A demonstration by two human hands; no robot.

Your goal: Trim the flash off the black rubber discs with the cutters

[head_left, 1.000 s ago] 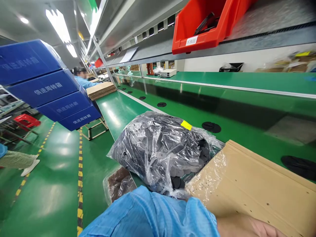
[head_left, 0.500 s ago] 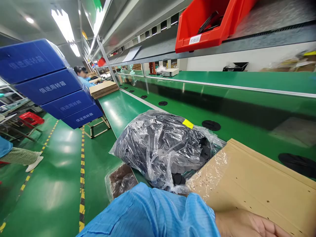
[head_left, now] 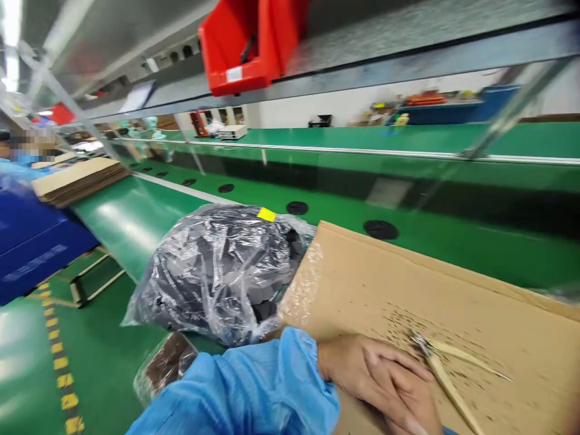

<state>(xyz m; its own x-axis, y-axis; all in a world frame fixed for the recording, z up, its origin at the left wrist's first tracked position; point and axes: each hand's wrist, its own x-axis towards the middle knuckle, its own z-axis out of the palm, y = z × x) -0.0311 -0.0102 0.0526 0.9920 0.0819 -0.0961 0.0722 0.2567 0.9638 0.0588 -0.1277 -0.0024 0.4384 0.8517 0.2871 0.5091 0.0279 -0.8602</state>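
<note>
My left hand (head_left: 351, 362), in a blue sleeve, rests over the cardboard with its fingers stretched out and laid across my right hand (head_left: 414, 389). My right hand is partly covered by the left, and its fingers are mostly hidden. No tool shows in either hand. Just right of the hands, cutting nippers (head_left: 423, 345) with cream handles lie spread on the cardboard sheet (head_left: 353, 272). Small dark bits (head_left: 399, 317) are scattered around their jaws. Beyond my left forearm, a clear plastic bag (head_left: 212, 266) full of flat dark round pieces bears a yellow label.
Black discs (head_left: 380, 229) lie in a row along the green belt (head_left: 435, 248). Overhead, a red bin (head_left: 235, 54) sits on a metal shelf. Blue boxes (head_left: 40, 241) and stacked cardboard (head_left: 81, 178) stand left, near another person. A plastic-lined box (head_left: 165, 365) is below the bench.
The view has swung right, so the bag and red bin appear further left. Both hands now show together, and the nippers and the scattered bits have come into view.
</note>
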